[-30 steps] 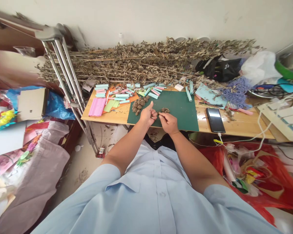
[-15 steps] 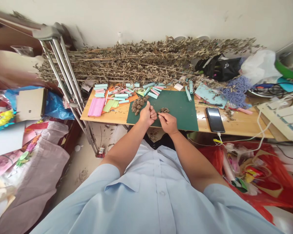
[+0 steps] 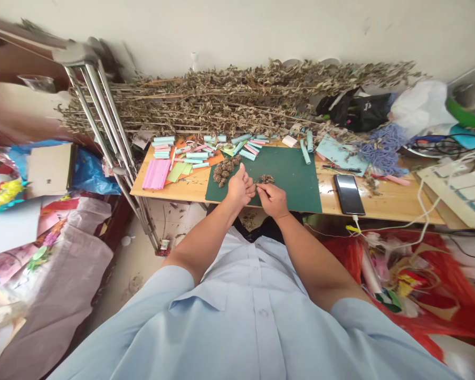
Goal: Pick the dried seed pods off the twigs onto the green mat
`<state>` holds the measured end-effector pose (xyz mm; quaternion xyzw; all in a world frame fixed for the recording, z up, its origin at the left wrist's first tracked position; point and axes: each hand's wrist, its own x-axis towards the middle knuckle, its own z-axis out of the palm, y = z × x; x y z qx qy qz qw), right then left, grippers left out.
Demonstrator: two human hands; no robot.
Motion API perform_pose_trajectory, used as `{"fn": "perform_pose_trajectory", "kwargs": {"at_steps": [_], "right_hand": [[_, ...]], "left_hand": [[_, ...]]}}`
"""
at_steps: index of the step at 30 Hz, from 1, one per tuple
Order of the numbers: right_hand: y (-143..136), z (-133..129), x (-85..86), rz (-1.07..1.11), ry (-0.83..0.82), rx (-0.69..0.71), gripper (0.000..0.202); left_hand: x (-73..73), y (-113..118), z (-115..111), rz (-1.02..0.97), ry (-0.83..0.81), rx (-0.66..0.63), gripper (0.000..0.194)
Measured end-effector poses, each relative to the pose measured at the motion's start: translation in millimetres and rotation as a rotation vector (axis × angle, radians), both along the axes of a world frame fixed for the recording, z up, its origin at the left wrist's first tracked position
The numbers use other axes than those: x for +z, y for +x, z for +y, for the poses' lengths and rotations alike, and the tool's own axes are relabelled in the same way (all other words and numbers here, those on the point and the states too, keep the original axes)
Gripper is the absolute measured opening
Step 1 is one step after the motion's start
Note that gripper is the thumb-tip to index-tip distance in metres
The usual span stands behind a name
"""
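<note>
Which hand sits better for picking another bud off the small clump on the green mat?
Right, probably. The right hand sits just below the small clump, while the left hand lies nearer the bigger pile. Both pinch something tiny between them.

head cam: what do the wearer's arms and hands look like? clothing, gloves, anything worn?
Both hands are bare: the left hand and right hand show no gloves, and no rings or watch can be made out. Forearms are uncovered. A light blue short-sleeved shirt with a collar and buttons is worn, sleeves ending above the elbows.
</note>
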<state>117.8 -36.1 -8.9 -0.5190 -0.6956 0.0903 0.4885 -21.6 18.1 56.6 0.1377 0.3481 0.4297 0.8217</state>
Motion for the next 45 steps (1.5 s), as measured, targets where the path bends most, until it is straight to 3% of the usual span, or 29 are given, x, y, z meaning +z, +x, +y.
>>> {"fn": "perform_pose_trajectory", "kwargs": {"at_steps": [4,10,20,25,32,39,45], "right_hand": [[0,0,-0.1,-0.006,-0.013,-0.001,0.025],[-1,0,2.6,0.029,0.005,0.015,0.024],[0,-1,-1.6,-0.042,0.030,0.033,0.040],[-2,3,-4.9,-0.111,0.044,0.103,0.033],[-3,5,-5.8,-0.128,0.057,0.156,0.026],[-4,9,2.5,-0.047,0.039,0.048,0.021],[-1,14,8.4,-0.050,0.063,0.016,0.019]], "left_hand": [[1.1,-2,2,-0.035,0.016,0.017,0.061],[-12.9,-7,14,-0.087,-0.043,-0.020,0.054],[-17.5,-4,12,-0.046,-0.106,0.112,0.038],[-22.9,4,9,-0.019,-0.095,0.147,0.029],[-29.7,8,0,-0.006,-0.021,0.105,0.030],[-29.6,-1,-3,0.012,0.031,0.031,0.028],[-28.7,-16,1,0.072,0.102,-0.098,0.013]]}}
